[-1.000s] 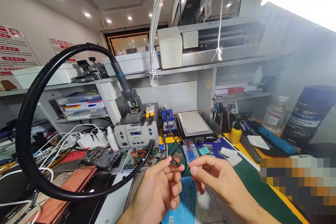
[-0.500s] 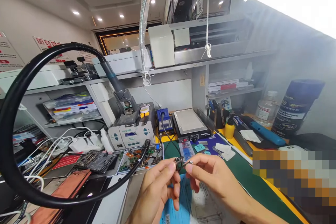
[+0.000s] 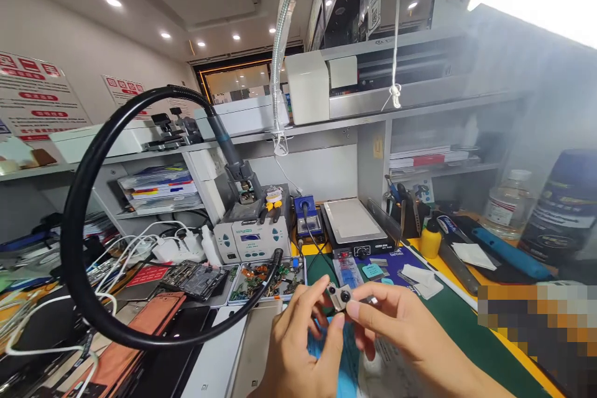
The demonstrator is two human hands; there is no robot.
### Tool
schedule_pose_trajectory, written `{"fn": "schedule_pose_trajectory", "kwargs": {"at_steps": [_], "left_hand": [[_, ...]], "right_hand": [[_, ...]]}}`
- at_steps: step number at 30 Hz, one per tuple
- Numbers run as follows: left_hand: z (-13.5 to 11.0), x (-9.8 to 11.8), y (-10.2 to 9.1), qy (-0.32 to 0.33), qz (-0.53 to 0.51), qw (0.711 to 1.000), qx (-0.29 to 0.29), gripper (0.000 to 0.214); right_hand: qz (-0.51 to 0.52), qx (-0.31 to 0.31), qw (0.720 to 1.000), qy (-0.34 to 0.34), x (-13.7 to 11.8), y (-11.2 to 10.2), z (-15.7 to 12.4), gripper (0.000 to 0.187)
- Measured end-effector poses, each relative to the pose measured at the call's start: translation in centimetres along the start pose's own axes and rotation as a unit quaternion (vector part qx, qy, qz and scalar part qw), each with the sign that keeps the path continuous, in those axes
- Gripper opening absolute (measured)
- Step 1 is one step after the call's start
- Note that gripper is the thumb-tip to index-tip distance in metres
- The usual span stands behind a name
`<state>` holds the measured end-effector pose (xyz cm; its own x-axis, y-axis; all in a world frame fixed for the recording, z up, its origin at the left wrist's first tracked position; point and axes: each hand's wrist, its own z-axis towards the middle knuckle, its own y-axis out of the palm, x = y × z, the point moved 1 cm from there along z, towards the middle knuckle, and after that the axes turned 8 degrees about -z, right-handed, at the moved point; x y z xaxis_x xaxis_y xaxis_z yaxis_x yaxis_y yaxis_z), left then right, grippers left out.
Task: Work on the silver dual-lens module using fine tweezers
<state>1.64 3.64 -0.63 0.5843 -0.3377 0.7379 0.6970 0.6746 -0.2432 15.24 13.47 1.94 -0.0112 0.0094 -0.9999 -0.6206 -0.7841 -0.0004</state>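
Both my hands meet low in the middle of the view, above the green mat [image 3: 448, 323]. Between them is a small metal camera module [image 3: 339, 295] with two round lenses facing me. My left hand [image 3: 303, 348] pinches its left side with thumb and fingers closed. My right hand [image 3: 396, 329] pinches its right side, the other fingers curled beneath. A blue sheet [image 3: 342, 354] lies on the bench under my hands.
A thick black hose [image 3: 84, 286] loops from the hot-air station [image 3: 252, 241] across the left. Trays of small parts [image 3: 265, 280], a hot plate [image 3: 352, 224], white cables [image 3: 130, 249], a yellow bottle [image 3: 430, 239], a dark spray can [image 3: 559, 211] and shelves surround the bench.
My hands came together and both now pinch the small part, turned so its two lenses face me. The view shifted slightly.
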Motion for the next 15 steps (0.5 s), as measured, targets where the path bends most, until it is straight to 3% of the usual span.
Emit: {"fn": "schedule_pose_trajectory", "kwargs": {"at_steps": [9, 15], "left_hand": [[1.4, 0.3, -0.7, -0.065, 0.006, 0.994, -0.092, 0.030], [1.8, 0.3, -0.9, -0.096, 0.006, 0.991, -0.098, 0.024]], "right_hand": [[-0.029, 0.004, 0.999, 0.030, 1.4, -0.4, 0.8, 0.040], [-0.047, 0.013, 0.998, 0.037, 1.7, -0.4, 1.1, 0.044]]}}
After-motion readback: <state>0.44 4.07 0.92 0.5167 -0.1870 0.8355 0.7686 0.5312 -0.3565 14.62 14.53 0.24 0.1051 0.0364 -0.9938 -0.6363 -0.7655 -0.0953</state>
